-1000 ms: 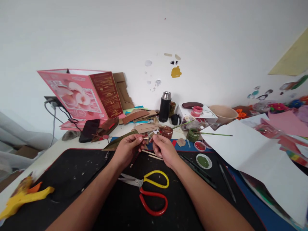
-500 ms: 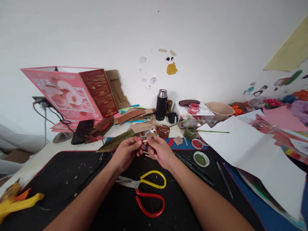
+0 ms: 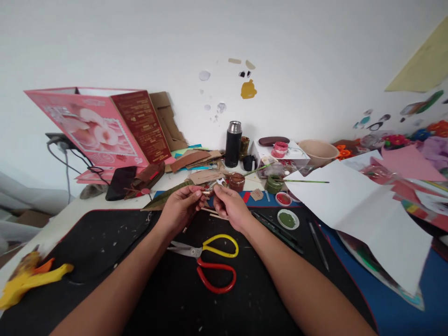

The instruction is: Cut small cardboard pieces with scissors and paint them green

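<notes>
Pinches a short stick (image 3: 206, 192) between thumb and fingertips of the left hand (image 3: 184, 203), closed tight, near the far edge of the black mat (image 3: 168, 298). Curls the right hand (image 3: 231, 206) just beside the stick's free end, thumb close to bent fingers, impossible to tell whether gripping anything. Shows scissors (image 3: 194, 252) lying spread on the mat between the forearms, thin strips (image 3: 219, 216) by the right hand, and a brown jar (image 3: 236, 183) beyond on the table (image 3: 80, 205).
</notes>
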